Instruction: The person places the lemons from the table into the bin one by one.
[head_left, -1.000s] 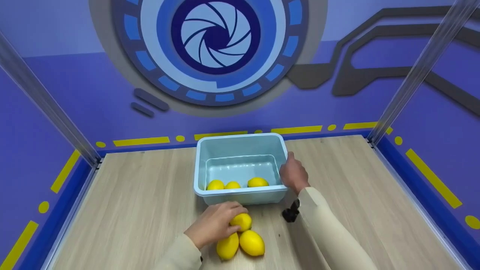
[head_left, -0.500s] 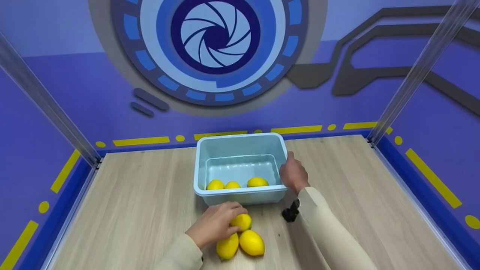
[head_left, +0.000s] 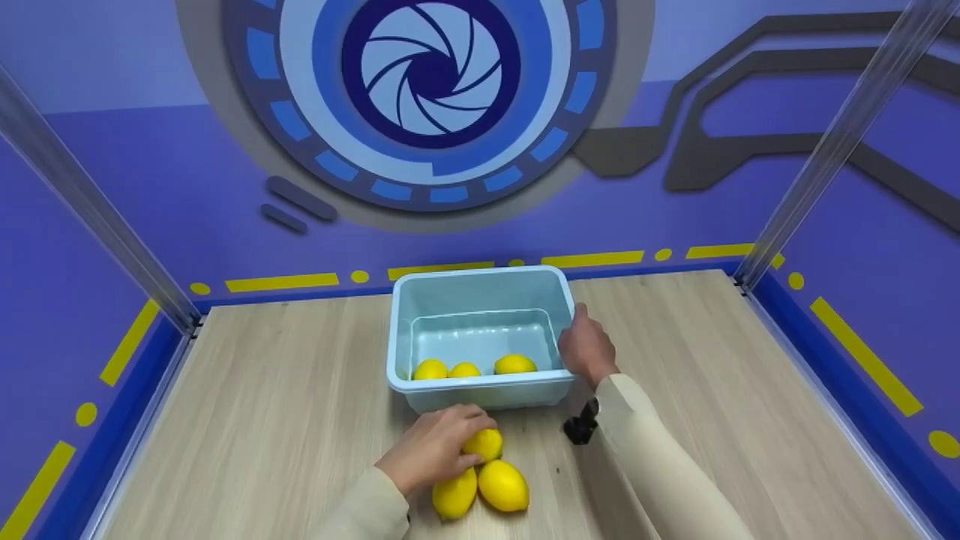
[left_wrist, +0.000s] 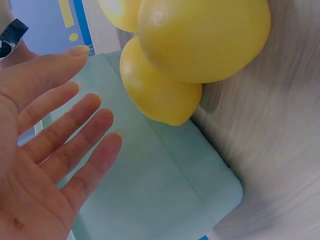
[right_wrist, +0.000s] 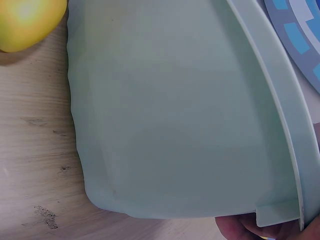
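My left hand hovers beside three yellow lemons grouped on the table in front of the bin. In the head view it overlaps the front-most lemon; the left wrist view shows its fingers extended and spread, apart from the fruit. Closer to me lie a left lemon and a right lemon. My right hand grips the right rim of a pale blue-green plastic bin, fingertips curled under its lip in the right wrist view.
Inside the bin, three lemons sit along the near wall, partly hidden by its rim. The wooden table is enclosed by printed blue-purple panels with clear corner posts. A black device hangs at my right wrist.
My left hand has shifted very slightly to the right. The lemons, the bin and my right hand stay in place.
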